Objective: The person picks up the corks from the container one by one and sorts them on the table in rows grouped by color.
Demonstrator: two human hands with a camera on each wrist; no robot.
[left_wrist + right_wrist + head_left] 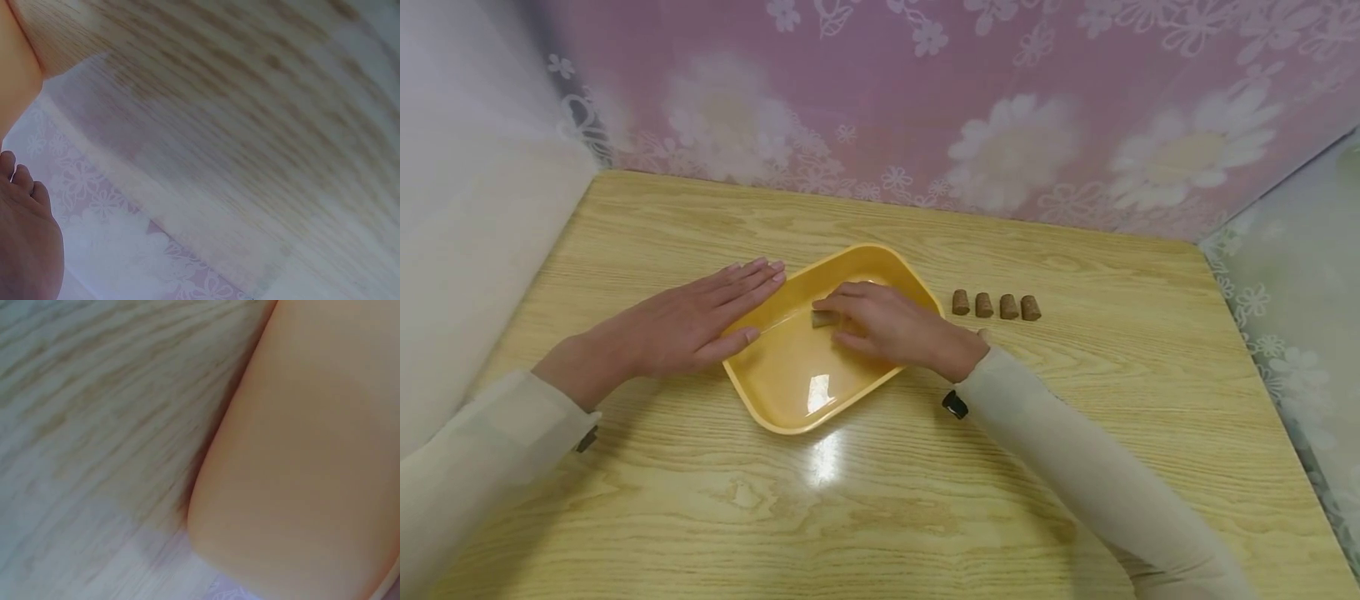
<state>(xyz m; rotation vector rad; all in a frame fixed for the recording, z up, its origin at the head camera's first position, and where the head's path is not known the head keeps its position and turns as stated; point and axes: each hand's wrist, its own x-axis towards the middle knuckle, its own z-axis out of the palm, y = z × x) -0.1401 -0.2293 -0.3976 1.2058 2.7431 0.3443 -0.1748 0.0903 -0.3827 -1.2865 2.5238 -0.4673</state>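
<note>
A yellow plastic basin (805, 422) stands on the wooden table, turned at an angle. My right hand (887, 323) reaches into it and pinches a small tan cork (823, 318) close to the basin's floor; the fingers hide part of the cork. At the basin's left rim lies my left hand (692, 315), its fingers straight and the thumb spread, with nothing held. In the left wrist view part of the left hand (28, 234) shows beside a bit of the basin. The basin's outer wall (300, 450) fills much of the right wrist view.
Several brown corks (984, 305) stand in a row right of the basin. Another small tan piece (983, 334) peeks out behind the right wrist, mostly hidden. Beyond the table's (865, 517) far edge hangs a pink flowered cloth (880, 100).
</note>
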